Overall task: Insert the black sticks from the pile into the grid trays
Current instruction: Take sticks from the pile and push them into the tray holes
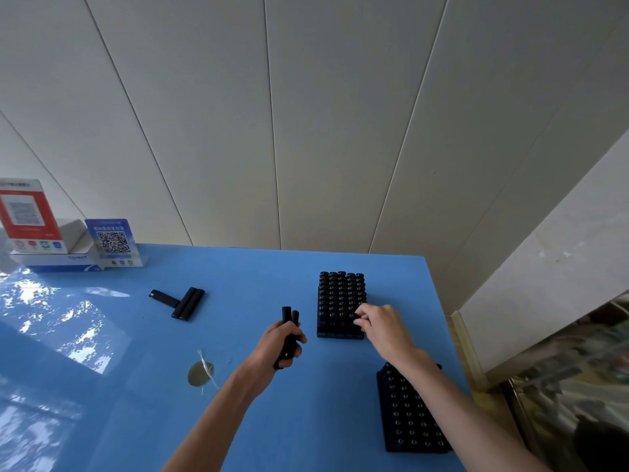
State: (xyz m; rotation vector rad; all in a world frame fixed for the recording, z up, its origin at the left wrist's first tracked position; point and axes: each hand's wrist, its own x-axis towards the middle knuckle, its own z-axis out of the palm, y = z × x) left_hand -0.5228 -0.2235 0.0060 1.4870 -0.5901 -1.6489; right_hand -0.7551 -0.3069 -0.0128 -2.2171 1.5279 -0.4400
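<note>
A small pile of black sticks (182, 302) lies on the blue table (238, 284) at the left of centre. My left hand (277, 345) grips a few black sticks (290, 321) upright above the table. A grid tray (335, 301) packed with sticks stands at the right of centre. My right hand (381, 323) is over its near right corner, fingertips pinching a stick there. A second grid tray (410, 413), also holding sticks, lies nearer me on the right, partly under my right forearm.
Two QR-code signs, one red (29, 216) and one blue (114, 241), stand on a white box (58, 262) at the table's far left. A round mark (200, 373) shows on the table near my left arm. A white wall rises behind the table; its right edge runs close to the trays.
</note>
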